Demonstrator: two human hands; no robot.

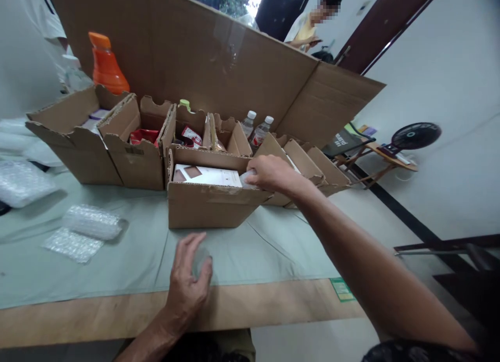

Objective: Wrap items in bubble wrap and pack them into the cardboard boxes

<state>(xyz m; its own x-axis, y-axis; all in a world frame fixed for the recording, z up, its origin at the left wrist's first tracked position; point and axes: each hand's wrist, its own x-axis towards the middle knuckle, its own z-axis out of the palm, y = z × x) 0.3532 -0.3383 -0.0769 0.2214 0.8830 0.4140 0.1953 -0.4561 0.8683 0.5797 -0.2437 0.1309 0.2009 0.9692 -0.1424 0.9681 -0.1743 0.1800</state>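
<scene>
My right hand (269, 173) reaches into the right end of a cardboard box (203, 208), its fingers closed on a pale, translucent item (246, 178) whose kind I cannot make out. Beside that item, a flat white box (211, 175) with brown squares printed on it lies inside the cardboard box. My left hand (190, 273) hovers near the table's front edge, palm turned inward. Its fingers are curved and apart, and no held thing shows between them.
Several open cardboard bins (135, 169) stand in a row behind the box, backed by a tall cardboard panel (234, 60). Bubble wrap (91, 221) lies at left on the green cloth (144, 258). An orange bottle (107, 65) stands behind the bins. A person (307, 31) is beyond the panel.
</scene>
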